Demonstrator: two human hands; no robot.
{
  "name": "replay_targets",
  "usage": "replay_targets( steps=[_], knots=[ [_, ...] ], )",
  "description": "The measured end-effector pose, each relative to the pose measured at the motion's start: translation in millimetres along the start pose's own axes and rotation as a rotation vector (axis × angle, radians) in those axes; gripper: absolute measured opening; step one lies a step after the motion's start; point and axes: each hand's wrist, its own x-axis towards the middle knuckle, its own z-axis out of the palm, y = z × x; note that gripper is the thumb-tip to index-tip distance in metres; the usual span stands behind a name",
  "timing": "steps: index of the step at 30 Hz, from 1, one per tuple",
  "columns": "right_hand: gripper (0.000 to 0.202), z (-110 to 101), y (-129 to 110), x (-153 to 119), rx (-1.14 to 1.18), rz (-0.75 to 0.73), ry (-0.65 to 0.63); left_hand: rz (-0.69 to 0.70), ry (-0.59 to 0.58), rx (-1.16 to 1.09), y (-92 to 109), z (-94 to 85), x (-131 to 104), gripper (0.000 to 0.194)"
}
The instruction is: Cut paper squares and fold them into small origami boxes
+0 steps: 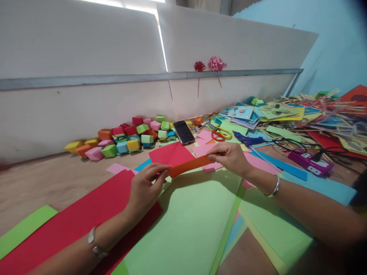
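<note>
Left hand: thumb and fingers pinched together on the left end of the orange strip
Right hand: thumb and fingertips closed on the strip's other end
Orange strip: held up between the two hands, above the near sheets, its right end a little higher
Under the hands: large light green sheet, with long red paper beside it on the left
Just beyond the strip: smaller red sheet; behind it, the phone, screen up
Back left: pile of colored paper blocks near the white panel
Right of the phone: scissors with red and yellow handles, then a blue glue gun
Far right: purple power strip with a black plug in it
On the panel's rail: red bow beside a pink one
</note>
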Motion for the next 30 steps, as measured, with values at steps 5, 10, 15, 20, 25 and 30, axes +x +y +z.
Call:
replay_targets(
  steps=[5,10,15,20,25,30],
  knots=[
    [0.009,1.1,3.0,-1.3,0.025,-0.049,0.001,0.395,0.134,0.182,-12.9,-1.6,4.8,0.013],
    [0.009,-4.6,-0.5,-0.6,-0.096,-0.168,-0.073,0.684,0.183,0.389,-9.3,-10.7,12.0,0.013],
    [0.015,-3.2,-12.1,-9.4,-0.489,-0.299,-0.305,0.891,0.019,0.589,1.7,-36.4,2.3,0.024],
    [0.018,7.2,-28.3,-19.5,-0.791,-0.235,-0.688,0.867,-0.203,0.590,-1.3,-49.2,-30.9,0.023],
    [0.011,5.4,-31.9,-16.5,-0.759,-0.243,-0.924,0.847,-0.337,0.539,-3.4,-38.9,-50.8,0.024],
    [0.016,0.0,-32.1,-17.3,-0.811,-0.380,-0.951,0.778,-0.450,0.583,-3.2,-34.4,-51.0,0.032]
  ],
)
